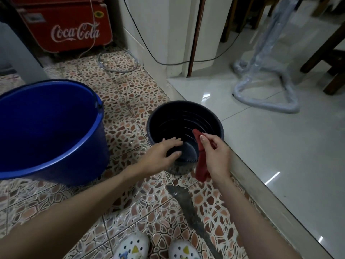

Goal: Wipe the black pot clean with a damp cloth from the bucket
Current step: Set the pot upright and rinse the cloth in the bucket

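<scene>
While the black pot (184,128) stands on the patterned tiles, mouth up, we have both hands at its near rim.

Our left hand (160,154) lies over the near rim, fingers straight and spread, reaching into the pot. Just right of it, our right hand (214,156) pinches the red cloth (201,161), which hangs lengthwise down over the pot's near edge. Well left of our left hand sits the blue bucket (56,131).

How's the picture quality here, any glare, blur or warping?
Head view: dim overall; bright glare streaks on the glossy white floor; wide-angle warping bends the step edge and the bucket; the pot interior is nearly lost in shadow; the cloth and both hands look sharp enough.
</scene>
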Tool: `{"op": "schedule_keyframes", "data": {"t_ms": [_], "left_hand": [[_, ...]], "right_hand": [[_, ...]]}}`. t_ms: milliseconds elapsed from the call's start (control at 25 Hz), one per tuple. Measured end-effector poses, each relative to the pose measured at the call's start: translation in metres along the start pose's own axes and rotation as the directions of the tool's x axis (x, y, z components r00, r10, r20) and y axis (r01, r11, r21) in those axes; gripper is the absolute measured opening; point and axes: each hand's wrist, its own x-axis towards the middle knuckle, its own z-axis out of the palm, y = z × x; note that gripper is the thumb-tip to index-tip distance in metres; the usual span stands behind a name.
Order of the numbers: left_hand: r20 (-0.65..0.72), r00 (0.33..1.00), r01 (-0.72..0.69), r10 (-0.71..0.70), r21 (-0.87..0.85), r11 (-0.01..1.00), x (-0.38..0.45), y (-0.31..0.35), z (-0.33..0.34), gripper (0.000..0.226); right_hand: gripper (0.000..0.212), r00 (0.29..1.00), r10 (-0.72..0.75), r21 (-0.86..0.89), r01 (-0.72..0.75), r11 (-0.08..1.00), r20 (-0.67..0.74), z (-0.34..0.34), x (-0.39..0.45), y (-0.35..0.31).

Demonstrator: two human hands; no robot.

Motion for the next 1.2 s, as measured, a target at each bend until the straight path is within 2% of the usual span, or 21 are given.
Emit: {"op": "schedule_keyframes", "data": {"t_ms": [80,120,200,240,360,520,640,720,800,880,1000,1080,1200], "left_hand": [[-0.078,0.984,0.139,-0.162,-0.242,0.960,0.000,0.023,-0.010,0.045],[-0.111,0.967,0.172,-0.230,-0.384,0.907,-0.001,0.032,-0.019,0.043],[-0.170,0.939,0.137,-0.299,-0.612,0.779,-0.007,0.045,-0.043,0.031],[-0.204,0.928,0.103,-0.312,-0.664,0.741,-0.013,0.050,-0.057,0.025],[-0.277,0.902,0.044,-0.332,-0.705,0.708,-0.041,0.062,-0.097,0.019],[-0.308,0.915,-0.018,-0.260,-0.677,0.736,-0.085,0.074,-0.142,0.006],[-0.383,0.890,-0.060,-0.248,-0.637,0.769,-0.118,0.077,-0.164,0.008],[-0.437,0.864,-0.093,-0.250,-0.627,0.773,-0.140,0.075,-0.175,0.009],[-0.458,0.855,-0.067,-0.243,-0.562,0.824,-0.161,0.066,-0.186,0.010],[-0.478,0.852,-0.034,-0.212,-0.455,0.890,-0.184,0.051,-0.199,0.011],[-0.509,0.840,0.032,-0.190,-0.302,0.953,-0.217,0.030,-0.214,0.014],[-0.523,0.834,0.101,-0.176,-0.169,0.980,-0.234,0.019,-0.217,0.012],[-0.518,0.835,0.171,-0.184,-0.074,0.983,-0.252,0.010,-0.219,0.016]], "right_hand": [[0.011,0.991,0.029,0.158,-0.049,0.986,0.129,0.003,0.000,-0.029],[0.011,0.978,0.008,0.211,-0.053,0.976,0.206,0.005,-0.001,-0.045],[0.014,0.938,-0.069,0.244,-0.018,0.970,0.341,0.008,-0.003,-0.076],[0.016,0.911,-0.108,0.234,0.013,0.972,0.398,0.009,-0.005,-0.091],[0.021,0.816,-0.156,0.198,0.052,0.979,0.557,0.017,-0.016,-0.134],[0.021,0.721,-0.101,0.099,0.044,0.994,0.686,0.028,-0.040,-0.181],[0.044,0.687,0.051,-0.039,-0.034,0.999,0.725,0.035,-0.057,-0.210],[0.036,0.612,0.076,-0.089,-0.010,0.996,0.787,0.044,-0.072,-0.226],[0.020,0.545,0.055,-0.160,0.146,0.976,0.836,0.056,-0.086,-0.237],[0.012,0.541,0.023,-0.148,0.189,0.971,0.841,0.072,-0.102,-0.244],[0.008,0.561,-0.019,-0.035,0.086,0.996,0.828,0.094,-0.117,-0.256],[0.006,0.551,-0.086,-0.033,0.202,0.979,0.830,0.108,-0.119,-0.262],[0.017,0.517,-0.140,-0.118,0.434,0.893,0.845,0.131,-0.115,-0.268]]}}
